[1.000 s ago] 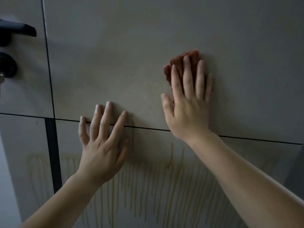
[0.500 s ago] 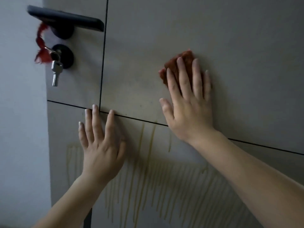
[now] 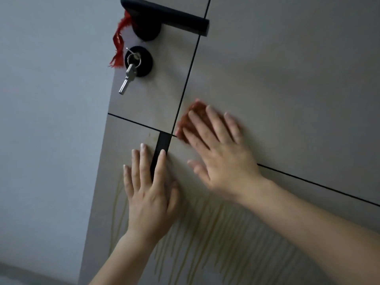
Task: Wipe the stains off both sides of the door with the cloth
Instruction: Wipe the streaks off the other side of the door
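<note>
The face of the door (image 3: 287, 79) in view was only partly dealt with. The upper panel around the cloth (image 3: 191, 116) showed no plain streaks, while yellowish drip stains (image 3: 226, 243) ran down the lower panel beneath both hands, not yet wiped. The other side of the door was out of sight and its condition could not be judged; on this evidence, well under half of the task appeared done. The reddish cloth lay flat against the door just right of the thin black groove, below the handle (image 3: 168, 17) and the key (image 3: 128, 77). The right hand (image 3: 224, 157), blurred, pressed it with fingers (image 3: 216, 124) straight and spread, not curled round it. The left hand (image 3: 150, 194) lay flat on the lower panel, its fingers (image 3: 144, 161) straight and slightly apart across the black strip (image 3: 163, 140), holding nothing.
</note>
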A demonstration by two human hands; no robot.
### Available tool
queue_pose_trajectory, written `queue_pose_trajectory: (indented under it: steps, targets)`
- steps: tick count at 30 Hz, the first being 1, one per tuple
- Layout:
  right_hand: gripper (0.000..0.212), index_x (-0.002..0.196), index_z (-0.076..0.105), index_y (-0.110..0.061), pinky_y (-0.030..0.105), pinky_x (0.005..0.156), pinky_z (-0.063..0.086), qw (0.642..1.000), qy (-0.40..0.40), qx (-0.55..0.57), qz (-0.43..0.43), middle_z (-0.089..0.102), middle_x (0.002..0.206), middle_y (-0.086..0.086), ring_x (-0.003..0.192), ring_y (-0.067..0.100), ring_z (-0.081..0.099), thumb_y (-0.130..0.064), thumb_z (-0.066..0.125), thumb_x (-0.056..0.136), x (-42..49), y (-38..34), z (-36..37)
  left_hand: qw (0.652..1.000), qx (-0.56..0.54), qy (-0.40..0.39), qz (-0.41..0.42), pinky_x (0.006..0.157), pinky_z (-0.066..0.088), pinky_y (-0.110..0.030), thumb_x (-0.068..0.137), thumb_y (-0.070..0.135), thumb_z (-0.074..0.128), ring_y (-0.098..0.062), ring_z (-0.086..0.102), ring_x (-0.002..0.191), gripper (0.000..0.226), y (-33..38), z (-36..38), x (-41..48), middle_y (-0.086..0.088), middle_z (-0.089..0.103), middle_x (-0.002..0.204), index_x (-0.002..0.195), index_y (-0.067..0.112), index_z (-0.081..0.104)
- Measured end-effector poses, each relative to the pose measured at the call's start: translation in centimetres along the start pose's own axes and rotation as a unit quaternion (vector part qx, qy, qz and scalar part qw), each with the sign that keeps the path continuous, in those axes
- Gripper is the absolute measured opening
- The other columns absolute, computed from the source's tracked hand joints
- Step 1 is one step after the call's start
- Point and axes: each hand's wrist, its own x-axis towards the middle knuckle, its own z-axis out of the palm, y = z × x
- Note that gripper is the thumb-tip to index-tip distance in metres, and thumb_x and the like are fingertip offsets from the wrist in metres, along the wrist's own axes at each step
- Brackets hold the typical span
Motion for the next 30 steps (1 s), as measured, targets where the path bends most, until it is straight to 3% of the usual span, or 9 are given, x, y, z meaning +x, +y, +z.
queue_pose_trajectory:
  steps: [3,8,15,22,30]
  targets:
    - [0.064,0.158,0.040,-0.024,0.051,0.128,0.011,0.995,-0.013,-0.024,-0.098,0.018,0.171,0.002,0.158,0.031,0.013,-0.053,0.041,0.101,-0.8,-0.1,0.5,0.998,-0.027,0.001,-0.064,0.125,0.008,-0.064,0.094,0.044,0.040,-0.030,-0.006,0.160,0.072,-1.4,0.3,-2.0,-0.012,0.002,0.173,0.162,0.025,0.025]
    - [0.067,0.162,0.028,-0.022,0.054,0.128,0.001,0.999,0.016,-0.004,0.046,0.010,0.173,0.006,0.159,0.034,0.003,-0.053,0.031,0.102,8.0,-1.7,-1.0,0.996,-0.055,0.022,-0.073,0.125,0.007,-0.062,0.092,0.040,0.041,-0.028,-0.003,0.160,0.073,-3.3,0.8,-3.2,-0.008,0.004,0.173,0.162,0.026,0.027]
    - [0.062,0.158,0.040,-0.021,0.051,0.127,0.015,0.981,-0.037,-0.027,-0.187,0.019,0.171,0.003,0.159,0.029,0.011,-0.050,0.041,0.103,-0.7,-4.1,1.9,0.993,-0.057,0.040,-0.096,0.126,0.008,-0.058,0.093,0.040,0.042,-0.027,-0.001,0.160,0.072,-6.0,1.7,-4.5,-0.009,0.006,0.173,0.160,0.019,0.028]
    - [0.065,0.158,0.038,-0.019,0.053,0.128,0.009,0.990,-0.005,-0.035,-0.139,0.016,0.172,0.005,0.159,0.033,0.009,-0.051,0.032,0.102,9.7,-8.4,1.5,0.990,-0.083,0.073,-0.082,0.126,0.009,-0.058,0.093,0.033,0.044,-0.030,0.004,0.160,0.071,-6.5,2.3,-4.8,-0.009,0.010,0.173,0.160,0.012,0.030]
    - [0.060,0.155,0.044,-0.022,0.052,0.128,0.015,0.961,-0.066,-0.032,-0.267,0.021,0.170,0.002,0.159,0.027,0.012,-0.044,0.040,0.099,2.9,-6.6,2.0,0.991,-0.089,0.074,-0.073,0.126,0.011,-0.060,0.093,0.030,0.046,-0.032,0.005,0.160,0.074,-6.8,2.4,-5.1,-0.014,0.012,0.172,0.159,0.003,0.029]
